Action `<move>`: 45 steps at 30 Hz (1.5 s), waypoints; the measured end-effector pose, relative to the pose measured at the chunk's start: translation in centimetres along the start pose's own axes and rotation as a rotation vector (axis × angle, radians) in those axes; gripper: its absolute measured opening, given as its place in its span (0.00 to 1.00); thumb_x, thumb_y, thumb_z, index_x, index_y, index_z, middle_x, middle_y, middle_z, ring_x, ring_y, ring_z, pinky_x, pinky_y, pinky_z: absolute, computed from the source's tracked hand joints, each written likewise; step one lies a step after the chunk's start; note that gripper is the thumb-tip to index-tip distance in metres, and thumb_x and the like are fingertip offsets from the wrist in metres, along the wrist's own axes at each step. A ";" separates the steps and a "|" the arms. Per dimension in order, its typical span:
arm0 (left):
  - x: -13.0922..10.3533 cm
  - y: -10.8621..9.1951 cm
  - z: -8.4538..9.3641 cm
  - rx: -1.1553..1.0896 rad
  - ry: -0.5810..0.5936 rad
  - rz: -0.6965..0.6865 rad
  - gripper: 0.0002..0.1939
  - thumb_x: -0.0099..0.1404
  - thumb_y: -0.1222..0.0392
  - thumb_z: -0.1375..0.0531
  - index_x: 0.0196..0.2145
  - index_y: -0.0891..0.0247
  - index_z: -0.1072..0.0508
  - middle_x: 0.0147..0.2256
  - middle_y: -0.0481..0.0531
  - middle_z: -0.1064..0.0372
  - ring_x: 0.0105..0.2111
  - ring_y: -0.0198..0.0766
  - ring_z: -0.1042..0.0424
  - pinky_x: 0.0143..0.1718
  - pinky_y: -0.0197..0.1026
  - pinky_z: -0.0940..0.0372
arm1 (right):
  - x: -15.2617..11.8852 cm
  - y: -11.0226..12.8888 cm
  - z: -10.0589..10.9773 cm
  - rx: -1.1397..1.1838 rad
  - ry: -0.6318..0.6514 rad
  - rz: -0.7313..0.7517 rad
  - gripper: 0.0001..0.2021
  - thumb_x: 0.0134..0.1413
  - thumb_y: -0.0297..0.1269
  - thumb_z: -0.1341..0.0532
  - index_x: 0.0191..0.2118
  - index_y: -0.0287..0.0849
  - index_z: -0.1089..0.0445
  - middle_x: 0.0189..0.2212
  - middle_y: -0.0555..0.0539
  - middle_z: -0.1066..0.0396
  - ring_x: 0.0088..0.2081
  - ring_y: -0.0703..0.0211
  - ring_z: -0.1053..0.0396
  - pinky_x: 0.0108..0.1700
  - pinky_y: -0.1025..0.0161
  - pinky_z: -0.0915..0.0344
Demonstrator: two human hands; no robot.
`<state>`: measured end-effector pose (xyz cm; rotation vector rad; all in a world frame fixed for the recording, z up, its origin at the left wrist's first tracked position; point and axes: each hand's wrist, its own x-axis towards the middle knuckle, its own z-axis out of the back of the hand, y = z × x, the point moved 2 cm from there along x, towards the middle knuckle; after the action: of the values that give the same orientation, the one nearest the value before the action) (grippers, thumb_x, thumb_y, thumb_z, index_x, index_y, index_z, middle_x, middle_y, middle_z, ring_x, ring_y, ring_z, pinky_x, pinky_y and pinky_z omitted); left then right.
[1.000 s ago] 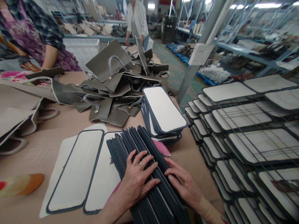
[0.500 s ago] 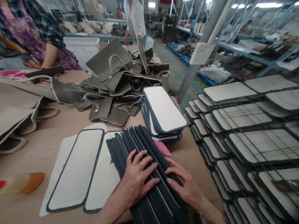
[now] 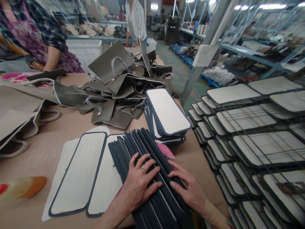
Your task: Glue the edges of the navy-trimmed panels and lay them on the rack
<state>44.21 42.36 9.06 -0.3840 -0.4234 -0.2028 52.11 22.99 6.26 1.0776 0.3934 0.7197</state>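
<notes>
Wearer's hands (image 3: 140,181): 2 | edge-on panel bundle (image 3: 166,198): 1 | side-by-side panels (image 3: 78,175) on tabletop (image 3: 33,160): 2 | panel stack (image 3: 168,111) by right edge: 1

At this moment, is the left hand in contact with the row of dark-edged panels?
Touching. The head view shows the left hand resting across the row of dark-edged panels, directly on their upper edges, with no gap visible.

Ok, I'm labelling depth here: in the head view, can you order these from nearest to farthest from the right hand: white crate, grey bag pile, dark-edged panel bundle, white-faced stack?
1. Dark-edged panel bundle: touching the right hand.
2. White-faced stack: beyond the bundle's far end.
3. Grey bag pile: behind and left of the stack.
4. White crate: background, behind the pile, left.
</notes>
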 end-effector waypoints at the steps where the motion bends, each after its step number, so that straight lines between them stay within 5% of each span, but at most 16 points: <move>1: 0.0 0.0 0.0 0.001 -0.003 -0.001 0.14 0.63 0.51 0.40 0.45 0.56 0.25 0.45 0.50 0.27 0.53 0.48 0.37 0.59 0.54 0.58 | 0.0 0.0 0.0 0.000 -0.002 0.000 0.07 0.55 0.34 0.42 0.39 0.44 0.28 0.57 0.39 0.37 0.59 0.50 0.39 0.60 0.49 0.42; 21: -0.9 0.4 0.5 0.014 0.012 -0.009 0.14 0.63 0.52 0.40 0.46 0.54 0.26 0.46 0.49 0.27 0.53 0.48 0.37 0.60 0.55 0.58 | -0.3 0.6 -0.7 -0.033 -0.025 0.057 0.11 0.59 0.33 0.48 0.37 0.44 0.27 0.57 0.41 0.37 0.59 0.51 0.40 0.60 0.51 0.42; 30: -0.9 0.4 0.6 0.016 0.027 -0.015 0.15 0.63 0.52 0.40 0.47 0.55 0.26 0.46 0.49 0.27 0.54 0.48 0.38 0.60 0.56 0.59 | -0.8 1.0 -1.0 -0.030 0.023 -0.001 0.11 0.50 0.38 0.35 0.41 0.44 0.29 0.61 0.38 0.42 0.61 0.46 0.43 0.61 0.48 0.45; 45: -1.2 0.5 0.4 -0.053 -0.039 -0.054 0.12 0.64 0.55 0.40 0.45 0.59 0.26 0.48 0.50 0.26 0.57 0.53 0.38 0.59 0.59 0.58 | -1.0 0.6 -0.8 -0.041 0.071 -0.037 0.12 0.49 0.34 0.38 0.43 0.44 0.32 0.62 0.38 0.45 0.63 0.48 0.47 0.62 0.46 0.49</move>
<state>43.13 43.07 8.74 -0.4296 -0.4675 -0.2599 50.70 23.00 6.42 1.0056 0.4560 0.7313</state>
